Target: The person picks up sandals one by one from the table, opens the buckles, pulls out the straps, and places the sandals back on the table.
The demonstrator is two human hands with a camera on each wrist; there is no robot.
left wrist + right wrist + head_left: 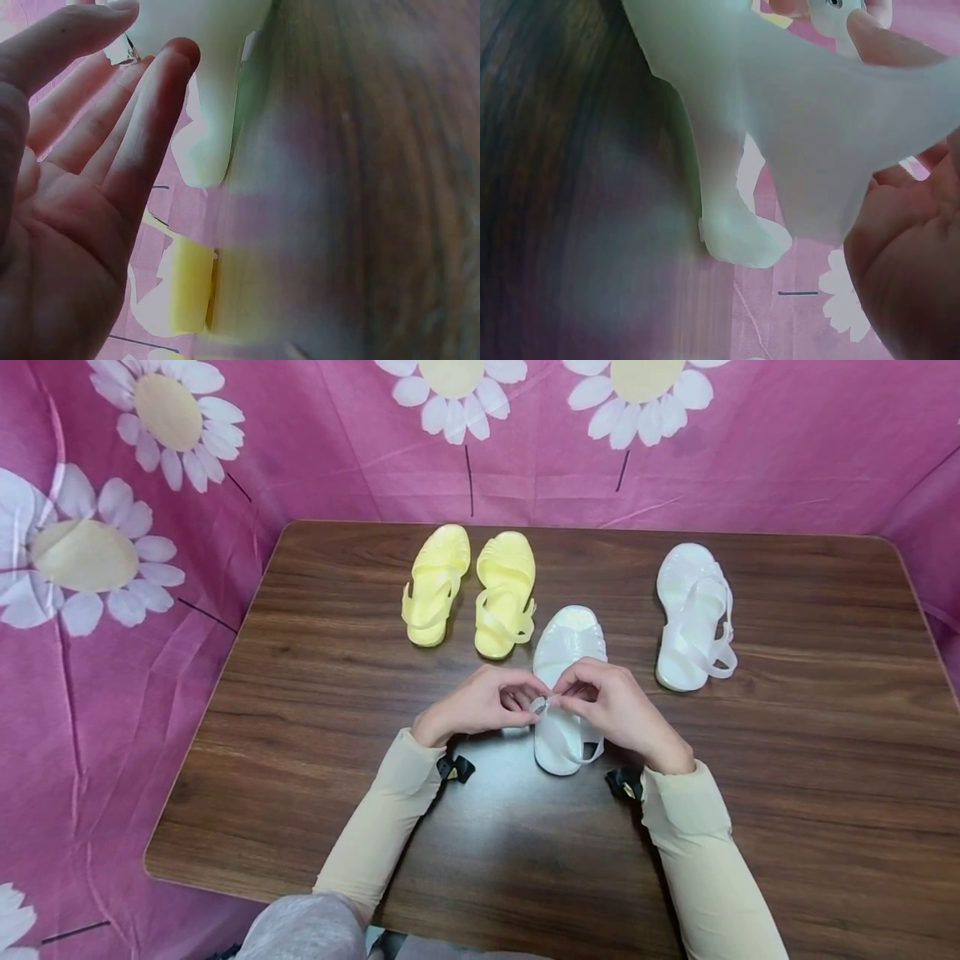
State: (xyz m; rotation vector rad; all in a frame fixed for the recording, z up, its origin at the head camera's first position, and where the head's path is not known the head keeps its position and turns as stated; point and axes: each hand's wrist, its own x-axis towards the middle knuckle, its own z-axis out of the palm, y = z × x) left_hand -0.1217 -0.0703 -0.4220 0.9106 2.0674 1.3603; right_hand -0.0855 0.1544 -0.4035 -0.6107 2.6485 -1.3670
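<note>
A white jelly sandal (570, 639) lies on the table, toe pointing away, between my two hands. My left hand (480, 702) pinches the small buckle (538, 704) on the sandal's ankle strap from the left side. From the right, my right hand (615, 706) pinches the strap right beside that buckle, thumb and forefinger together. In the right wrist view the pale strap (817, 135) runs close across the picture, and the buckle (834, 6) shows at the top by the fingertips. The left wrist view has the left hand (82, 187) beside the sandal (206, 142).
Two yellow sandals (438, 568) (506, 577) lie side by side at the back, left of the middle. A second white sandal (690, 618) lies farther right. Behind the wooden table (300, 652) hangs a pink cloth (540, 485) with daisies.
</note>
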